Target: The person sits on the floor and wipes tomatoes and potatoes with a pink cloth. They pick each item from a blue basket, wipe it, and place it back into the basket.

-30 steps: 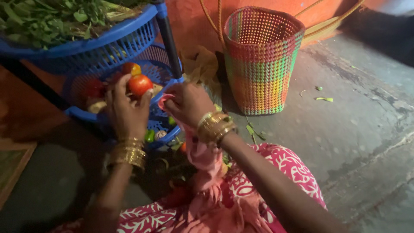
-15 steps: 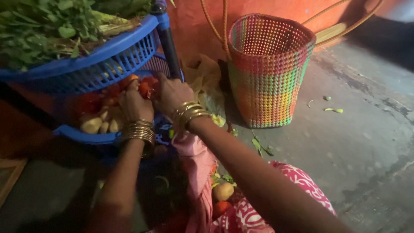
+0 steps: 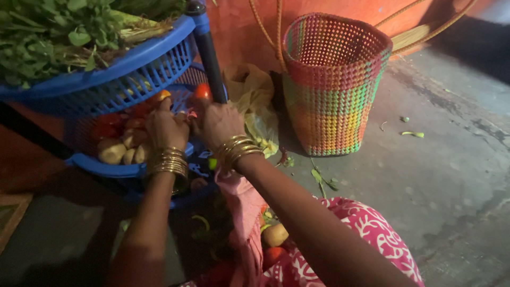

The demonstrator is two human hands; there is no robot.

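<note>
Both my hands reach into the middle tier of a blue plastic rack, which holds red tomatoes and pale potatoes. My left hand, gold bangles at the wrist, has its fingertips closed round an orange-red tomato over that tier. My right hand is right beside it, next to the rack's blue post, with a red tomato just past its knuckles. The right fingers are hidden behind the hand. More tomatoes and a potato lie in my pink patterned lap.
The rack's top tier is heaped with leafy greens. A tall multicoloured woven basket stands to the right against an orange wall, a crumpled yellow bag beside it. Green scraps lie on the grey concrete floor.
Both hands have moved from in front of the rack into its middle tier, the left carrying a tomato. The view has come closer and tilted down slightly.
</note>
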